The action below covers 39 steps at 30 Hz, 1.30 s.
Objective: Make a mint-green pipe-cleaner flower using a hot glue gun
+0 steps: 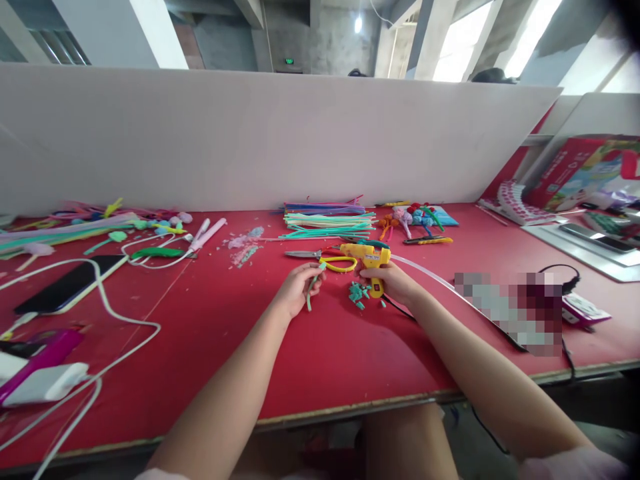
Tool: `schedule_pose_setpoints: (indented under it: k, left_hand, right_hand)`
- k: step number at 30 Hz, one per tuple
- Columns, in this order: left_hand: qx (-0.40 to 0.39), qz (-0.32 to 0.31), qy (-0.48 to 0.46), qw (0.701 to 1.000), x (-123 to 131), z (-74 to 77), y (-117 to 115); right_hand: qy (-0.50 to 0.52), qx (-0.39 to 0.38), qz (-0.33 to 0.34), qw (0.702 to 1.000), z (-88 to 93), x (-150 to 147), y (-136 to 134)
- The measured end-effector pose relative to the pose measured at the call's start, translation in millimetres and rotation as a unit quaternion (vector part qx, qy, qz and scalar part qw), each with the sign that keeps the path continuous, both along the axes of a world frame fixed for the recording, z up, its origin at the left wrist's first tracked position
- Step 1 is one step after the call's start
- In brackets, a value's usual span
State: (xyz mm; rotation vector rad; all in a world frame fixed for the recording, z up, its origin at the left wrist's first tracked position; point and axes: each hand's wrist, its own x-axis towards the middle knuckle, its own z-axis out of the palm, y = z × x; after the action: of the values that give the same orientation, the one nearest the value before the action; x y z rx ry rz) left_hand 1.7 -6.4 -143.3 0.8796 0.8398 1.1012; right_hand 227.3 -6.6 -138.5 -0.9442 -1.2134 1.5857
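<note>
A green pipe cleaner (pixel 309 301) hangs from the fingers of my left hand (pixel 296 288), pinched near its top, where a small pale green piece (pixel 323 266) shows. My right hand (pixel 393 281) is wrapped round the handle of a yellow glue gun (pixel 377 259), its nozzle pointing left. Below the gun lies a small heap of cut teal pieces (pixel 358 292) on the red table (pixel 320 360). Scissors with yellow handles (pixel 340 265) rest just beyond, between my two hands, their blades to the left.
Bundled pipe cleaners (pixel 327 223) lie at the back, beside small coloured figures (pixel 413 217). Fluffy scraps (pixel 245 245) are scattered left of the scissors. A phone (pixel 70 285) and white cables (pixel 107 303) occupy the left side. A white partition (pixel 280 140) closes off the far edge.
</note>
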Motion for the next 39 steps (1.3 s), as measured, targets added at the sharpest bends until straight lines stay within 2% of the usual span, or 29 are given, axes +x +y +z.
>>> schedule_pose_setpoints:
  k: [5, 14, 20, 32, 39]
  left_hand:
    - [-0.003, -0.015, 0.002, 1.0, 3.7, -1.2, 4.3]
    - [0.009, -0.033, -0.006, 0.999, 7.2, -1.9, 5.0]
    - [0.008, -0.033, -0.006, 0.999, 10.4, -2.8, 1.8]
    - [-0.018, -0.039, -0.008, 0.999, 15.7, -4.6, 6.1]
    - [-0.031, -0.041, -0.014, 0.999, 14.3, 2.0, -3.3]
  right_hand:
    - [0.002, -0.011, 0.008, 1.0, -2.6, 0.4, 2.8]
    - [0.012, 0.004, -0.006, 1.0, 2.9, 6.6, 2.2]
    - [0.015, 0.01, 0.008, 1.0, -1.6, 7.7, 4.2]
    - [0.008, -0.02, 0.026, 0.999, 2.8, 3.5, 5.0]
    - [0.024, -0.031, -0.008, 0.999, 0.0, -1.1, 2.0]
